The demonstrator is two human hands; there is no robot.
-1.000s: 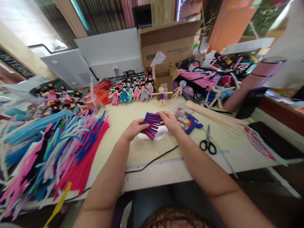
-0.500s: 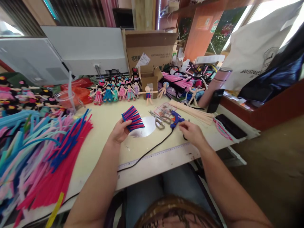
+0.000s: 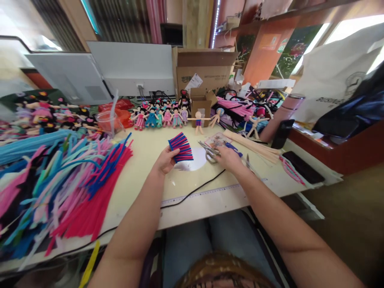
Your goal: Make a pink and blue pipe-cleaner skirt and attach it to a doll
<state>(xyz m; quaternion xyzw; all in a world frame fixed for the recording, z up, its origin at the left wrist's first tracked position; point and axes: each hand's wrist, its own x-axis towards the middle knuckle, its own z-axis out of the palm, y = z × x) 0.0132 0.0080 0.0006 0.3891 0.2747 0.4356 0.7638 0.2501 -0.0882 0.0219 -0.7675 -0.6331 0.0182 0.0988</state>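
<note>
My left hand (image 3: pixel 167 160) pinches a fan-shaped piece made of blue and pink fuzzy strips (image 3: pixel 182 148), held above a shiny round plate (image 3: pixel 195 160). My right hand (image 3: pixel 229 158) has its fingers on the handle of the grey-handled scissors (image 3: pixel 211 157), which lie with their blades pointing away to the left. Partly hidden behind that hand is a blue glue gun (image 3: pixel 235 149); its black cord (image 3: pixel 198 187) runs across the table. To the right of the hand lies a pointed metal tool (image 3: pixel 248 161), its kind unclear.
Bundles of coloured fuzzy stems (image 3: pixel 90 180) cover the left side. Finished dolls (image 3: pixel 162 116) stand at the back before a cardboard box (image 3: pixel 204 66). An unfinished doll (image 3: pixel 198 122) leans there too. Beige strips (image 3: pixel 255 147), a pink bottle (image 3: pixel 283 116) and a ruler (image 3: pixel 210 193) lie or stand about.
My right hand has moved left from beside the glue gun to the scissors' handle. The pointed tool by that hand now lies apart from it. The camera view has shifted.
</note>
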